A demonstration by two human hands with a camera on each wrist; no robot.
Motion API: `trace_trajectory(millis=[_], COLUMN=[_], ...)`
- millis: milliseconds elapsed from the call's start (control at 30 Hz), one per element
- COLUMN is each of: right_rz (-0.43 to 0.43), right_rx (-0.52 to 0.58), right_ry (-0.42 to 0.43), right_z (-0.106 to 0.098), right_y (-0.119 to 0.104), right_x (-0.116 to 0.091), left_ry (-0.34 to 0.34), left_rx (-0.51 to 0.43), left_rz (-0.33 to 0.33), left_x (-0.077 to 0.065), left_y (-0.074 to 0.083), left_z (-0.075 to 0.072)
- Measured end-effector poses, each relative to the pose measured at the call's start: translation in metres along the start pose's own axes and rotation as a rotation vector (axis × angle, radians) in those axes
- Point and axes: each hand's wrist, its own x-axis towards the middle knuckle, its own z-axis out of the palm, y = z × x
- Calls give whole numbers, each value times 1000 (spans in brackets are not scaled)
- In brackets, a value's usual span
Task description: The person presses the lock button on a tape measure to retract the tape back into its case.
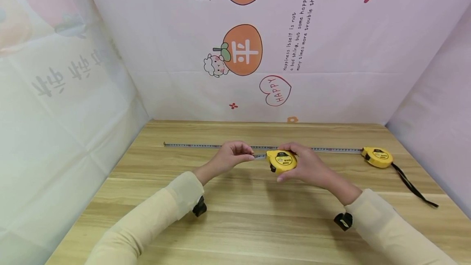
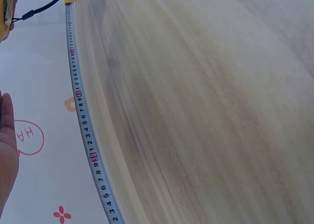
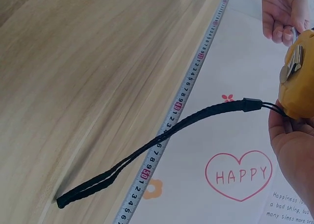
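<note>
My right hand (image 1: 310,167) grips a yellow tape measure (image 1: 281,161) by its case, up off the wooden table. A short length of blade (image 1: 260,156) sticks out of it to the left. At the tip of that blade, the thumb and fingers of my left hand (image 1: 231,155) pinch the end. In the right wrist view, a black wrist strap (image 3: 206,112) hangs from the held case, which has a metal clip (image 3: 295,62) on its side. Behind both hands, a second yellow tape measure (image 1: 378,157) lies at the right with its long blade (image 1: 198,145) drawn out leftward.
The second tape measure's black strap (image 1: 412,185) trails toward the right table edge. Printed white cloth walls (image 1: 331,93) stand along the back and both sides of the wooden table (image 1: 235,232).
</note>
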Motion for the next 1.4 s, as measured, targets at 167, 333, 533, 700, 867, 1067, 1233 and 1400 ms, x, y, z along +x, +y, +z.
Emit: trace_trajectory(millis=[167,333,533,700,867,1067,1233,1400], right_rz=[-3,-30,-32,-39,-34,-37,-38,-43], right_rx=[-5,1,7,8,28,29,25,32], right_ry=[-2,-10,-6,-7,-15,-21,-28,-28], right_z=[0,2,3,3,3,3,4,5], right_y=[0,2,2,1,-1,-2,-3,-3], right_x=[0,1,2,2,2,2,2,2], left_ry=[-8,-16,-26,-36,-29,-30,-32,-32], left_rx=[20,19,10,3,5,13,4,-5], left_rz=[17,31,43,39,29,32,21,11], left_x=[0,4,5,5,6,7,8,9], left_y=[2,-5,-7,-5,-4,-4,-6,-7], left_z=[2,2,1,2,3,5,6,7])
